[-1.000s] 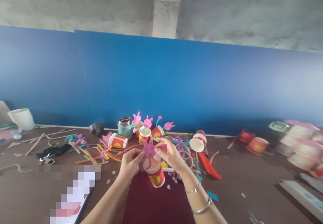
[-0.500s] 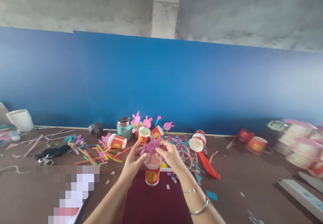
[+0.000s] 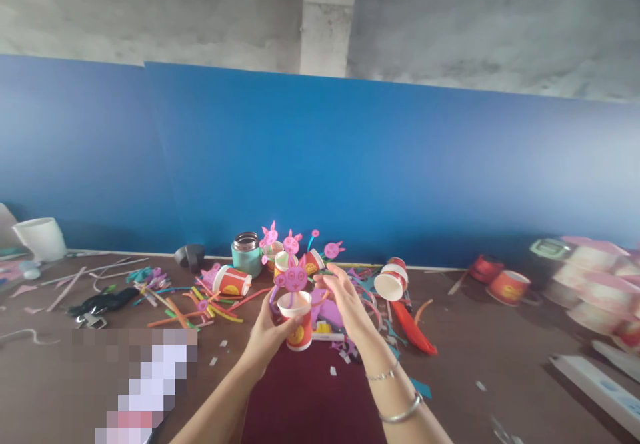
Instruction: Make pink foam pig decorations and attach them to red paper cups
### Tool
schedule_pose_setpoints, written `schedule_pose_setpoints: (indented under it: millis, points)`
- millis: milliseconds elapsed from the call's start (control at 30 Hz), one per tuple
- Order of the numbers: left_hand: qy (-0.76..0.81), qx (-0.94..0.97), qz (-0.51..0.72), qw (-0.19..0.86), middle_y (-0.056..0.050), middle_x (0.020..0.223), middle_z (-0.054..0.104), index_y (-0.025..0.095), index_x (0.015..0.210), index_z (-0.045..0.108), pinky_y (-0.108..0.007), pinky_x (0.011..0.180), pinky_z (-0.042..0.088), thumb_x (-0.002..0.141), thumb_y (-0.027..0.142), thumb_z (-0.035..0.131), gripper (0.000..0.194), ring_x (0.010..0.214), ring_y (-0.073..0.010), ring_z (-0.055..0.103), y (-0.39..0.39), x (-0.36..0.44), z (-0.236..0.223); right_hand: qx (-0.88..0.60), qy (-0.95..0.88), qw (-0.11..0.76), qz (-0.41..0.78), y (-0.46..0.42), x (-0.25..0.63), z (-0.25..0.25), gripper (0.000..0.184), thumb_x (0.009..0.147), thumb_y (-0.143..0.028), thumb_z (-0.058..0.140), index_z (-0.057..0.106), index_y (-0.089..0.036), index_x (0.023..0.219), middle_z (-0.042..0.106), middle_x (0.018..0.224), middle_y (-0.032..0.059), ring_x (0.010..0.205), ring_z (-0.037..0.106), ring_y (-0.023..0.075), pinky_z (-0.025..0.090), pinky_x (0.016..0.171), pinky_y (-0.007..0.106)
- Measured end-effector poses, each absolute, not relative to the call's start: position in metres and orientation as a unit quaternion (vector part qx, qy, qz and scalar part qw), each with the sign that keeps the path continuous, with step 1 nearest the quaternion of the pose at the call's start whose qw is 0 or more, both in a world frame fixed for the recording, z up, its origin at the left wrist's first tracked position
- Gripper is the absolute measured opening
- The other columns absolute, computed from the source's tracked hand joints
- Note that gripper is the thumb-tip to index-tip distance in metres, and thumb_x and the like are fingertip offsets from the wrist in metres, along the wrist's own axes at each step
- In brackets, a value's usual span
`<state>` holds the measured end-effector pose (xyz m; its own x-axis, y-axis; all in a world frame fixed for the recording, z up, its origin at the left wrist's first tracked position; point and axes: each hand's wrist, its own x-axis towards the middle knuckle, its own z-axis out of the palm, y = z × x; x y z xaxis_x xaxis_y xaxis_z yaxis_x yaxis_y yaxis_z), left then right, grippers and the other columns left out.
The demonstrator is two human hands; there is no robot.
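A red and white paper cup (image 3: 301,333) is gripped at its left side by my left hand (image 3: 265,329). Out of its mouth stands a pink paper animal face (image 3: 292,277) with pointed ears, on a purple stem. My right hand (image 3: 345,297) is lifted to the right of the cup, fingers extended and apart, holding nothing I can see. Just behind, more cups carry similar pink faces, such as an upright one (image 3: 291,242) and a sideways one (image 3: 332,251). Under my hands lies a dark red mat (image 3: 310,404).
Coloured pipe cleaners (image 3: 200,304) and paper scraps litter the table. A teal jar (image 3: 246,257) stands by the blue partition (image 3: 350,164). One cup (image 3: 233,281) lies on its side at left; stacked cups (image 3: 391,280) lean at right, near a red strip (image 3: 414,329).
My right hand has let go of the pink face and moved right, its fingers opening. My left hand now holds the cup, which has shifted slightly left and away from me.
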<state>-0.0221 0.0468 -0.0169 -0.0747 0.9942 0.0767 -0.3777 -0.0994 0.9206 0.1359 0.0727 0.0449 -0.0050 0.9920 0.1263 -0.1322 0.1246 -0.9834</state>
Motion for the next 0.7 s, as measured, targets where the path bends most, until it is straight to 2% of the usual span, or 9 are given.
schedule_pose_setpoints:
  millis: [167, 267, 367, 500, 600, 700]
  points:
    - [0.382, 0.374, 0.652, 0.538, -0.013, 0.121, 0.062, 0.018, 0.132, 0.039, -0.035, 0.091, 0.047, 0.059, 0.032, 0.081, 0.085, 0.112, -0.0282, 0.057, 0.046, -0.025, -0.008, -0.456, -0.455, 0.560, 0.521, 0.085, 0.151, 0.037, 0.040, 0.079, -0.032, 0.048, 0.055, -0.017, 0.116, 0.068, 0.100, 0.0097, 0.088, 0.064, 0.0214, 0.049, 0.070, 0.032]
    - [0.392, 0.351, 0.652, 0.546, -0.012, 0.120, 0.063, 0.019, 0.131, 0.041, -0.034, 0.090, 0.048, 0.060, 0.034, 0.080, 0.082, 0.113, -0.0276, 0.057, 0.044, -0.026, -0.002, -0.477, -0.501, 0.498, 0.522, 0.087, 0.157, 0.035, 0.029, 0.073, -0.026, 0.054, 0.065, -0.016, 0.097, 0.069, 0.091, 0.0072, 0.076, 0.064, 0.0179, 0.045, 0.060, 0.026]
    - [0.390, 0.329, 0.646, 0.567, -0.011, 0.123, 0.061, 0.021, 0.129, 0.044, -0.033, 0.091, 0.047, 0.059, 0.035, 0.081, 0.081, 0.115, -0.0273, 0.055, 0.043, -0.027, 0.000, -0.451, -0.537, 0.443, 0.559, 0.085, 0.156, 0.035, 0.019, 0.069, -0.026, 0.065, 0.069, -0.016, 0.084, 0.069, 0.079, 0.0032, 0.068, 0.060, 0.0136, 0.041, 0.058, 0.023]
    - [0.380, 0.326, 0.634, 0.590, -0.011, 0.128, 0.058, 0.022, 0.127, 0.048, -0.034, 0.091, 0.048, 0.058, 0.033, 0.082, 0.077, 0.115, -0.0277, 0.056, 0.041, -0.028, -0.001, -0.407, -0.508, 0.443, 0.617, 0.082, 0.150, 0.032, 0.021, 0.064, -0.031, 0.075, 0.068, -0.016, 0.077, 0.066, 0.071, 0.0002, 0.061, 0.057, 0.0104, 0.041, 0.058, 0.022]
    - [0.379, 0.324, 0.621, 0.604, -0.012, 0.128, 0.058, 0.022, 0.129, 0.046, -0.034, 0.089, 0.050, 0.058, 0.032, 0.082, 0.081, 0.113, -0.0283, 0.057, 0.039, -0.028, 0.000, -0.395, -0.507, 0.421, 0.640, 0.081, 0.148, 0.030, 0.024, 0.063, -0.035, 0.078, 0.068, -0.016, 0.075, 0.066, 0.069, -0.0002, 0.060, 0.057, 0.0101, 0.040, 0.057, 0.021]
    - [0.368, 0.333, 0.611, 0.617, -0.011, 0.128, 0.058, 0.023, 0.131, 0.045, -0.033, 0.087, 0.050, 0.058, 0.035, 0.081, 0.082, 0.113, -0.0285, 0.057, 0.036, -0.028, 0.004, -0.362, -0.505, 0.407, 0.669, 0.079, 0.148, 0.031, 0.028, 0.059, -0.031, 0.082, 0.069, -0.015, 0.078, 0.066, 0.071, 0.0002, 0.063, 0.059, 0.0108, 0.042, 0.059, 0.021]
